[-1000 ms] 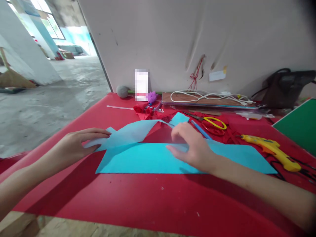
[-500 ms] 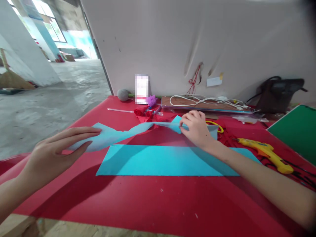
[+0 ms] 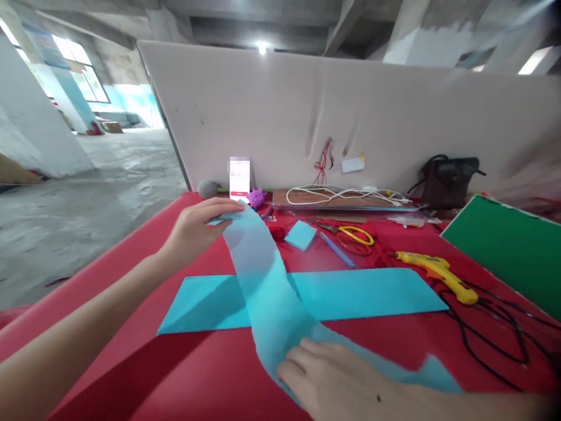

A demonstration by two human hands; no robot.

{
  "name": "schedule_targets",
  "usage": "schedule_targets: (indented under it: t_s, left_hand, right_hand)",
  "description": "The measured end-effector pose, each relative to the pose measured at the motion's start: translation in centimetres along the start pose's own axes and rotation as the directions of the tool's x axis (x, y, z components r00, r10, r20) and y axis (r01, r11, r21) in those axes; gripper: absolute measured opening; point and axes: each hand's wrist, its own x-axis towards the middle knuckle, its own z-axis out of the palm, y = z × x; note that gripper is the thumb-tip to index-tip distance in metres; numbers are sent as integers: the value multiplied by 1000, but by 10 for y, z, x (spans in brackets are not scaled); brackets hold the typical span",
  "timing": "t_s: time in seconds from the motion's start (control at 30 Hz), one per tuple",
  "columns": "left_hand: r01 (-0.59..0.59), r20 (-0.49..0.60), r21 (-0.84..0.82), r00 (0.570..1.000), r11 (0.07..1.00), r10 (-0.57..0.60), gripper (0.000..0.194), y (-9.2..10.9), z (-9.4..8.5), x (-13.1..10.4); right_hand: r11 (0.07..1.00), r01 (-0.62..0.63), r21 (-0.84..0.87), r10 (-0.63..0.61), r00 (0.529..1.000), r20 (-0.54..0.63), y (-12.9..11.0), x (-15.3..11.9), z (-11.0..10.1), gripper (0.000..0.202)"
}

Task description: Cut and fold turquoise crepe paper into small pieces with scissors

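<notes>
A long, thin light-blue strip [image 3: 263, 275] curves from upper left down to the lower right, over a flat turquoise strip [image 3: 359, 292] lying on the red table. At its upper end, my left hand [image 3: 197, 225] pinches the light-blue strip between thumb and fingers. Low in the view, my right hand [image 3: 319, 374] has its fingers curled on the strip near the front; its thumb is hidden. Beyond the flat strip lie a small light-blue square [image 3: 301, 235], a blue stick [image 3: 336, 249] and yellow-handled scissors [image 3: 357, 235].
A yellow glue gun [image 3: 438, 272] with black cables lies on the right, beside a green board [image 3: 508, 251]. Along the back stand a phone [image 3: 239, 178], a purple flower [image 3: 255, 197], a white cable [image 3: 342, 194] and a black bag [image 3: 451, 178].
My left hand has moved away and right, raising its end of the light-blue strip. My right hand has come down towards the front, drawing the strip across the flat one. The view has tilted up.
</notes>
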Motion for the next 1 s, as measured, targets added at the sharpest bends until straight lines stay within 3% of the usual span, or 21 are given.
schedule_targets:
  t_s: [0.07,0.1,0.13,0.2,0.27,0.37,0.4,0.53,0.63,0.67,0.8,1.0]
  left_hand:
    - [-17,16,-86,1000,996,18,33,6,16,15]
    - [-18,22,-143,1000,990,21,36,9,23,20]
    - [-16,27,-205,999,979,22,39,12,28,24]
    - [-16,26,-309,999,951,26,40,18,35,28]
    - [-26,32,-354,999,935,40,40,24,39,30]
    - [-57,46,-377,996,925,80,39,34,39,28]
    - [-77,33,-371,995,925,96,39,38,39,27]
    - [-84,-2,-243,996,966,86,42,44,37,27]
    - [56,53,-316,998,947,-41,67,34,40,30]
    - [114,88,-377,992,919,-87,67,29,42,31]
    - [284,196,-447,956,848,-217,26,12,48,33]
    - [302,109,-361,953,882,-282,24,8,52,32]
  right_hand:
    - [989,-14,149,14,1000,5,10,4,-23,22]
    - [964,-84,251,92,996,-20,19,8,-36,24]
    - [922,-177,344,205,978,-47,31,12,-48,26]
    - [849,-285,446,404,893,-199,64,26,-63,28]
    - [850,-213,483,420,826,-375,101,46,-60,32]
    - [846,-119,520,375,826,-422,144,76,-36,57]
    - [842,-80,533,348,836,-425,152,84,-28,55]
    - [780,42,625,304,847,-436,160,98,-13,21]
    - [702,91,707,326,841,-432,160,97,-17,21]
    - [671,103,735,335,842,-424,162,97,-18,22]
    - [520,129,844,375,854,-361,168,98,-24,22]
    - [348,175,921,392,865,-312,170,96,-31,21]
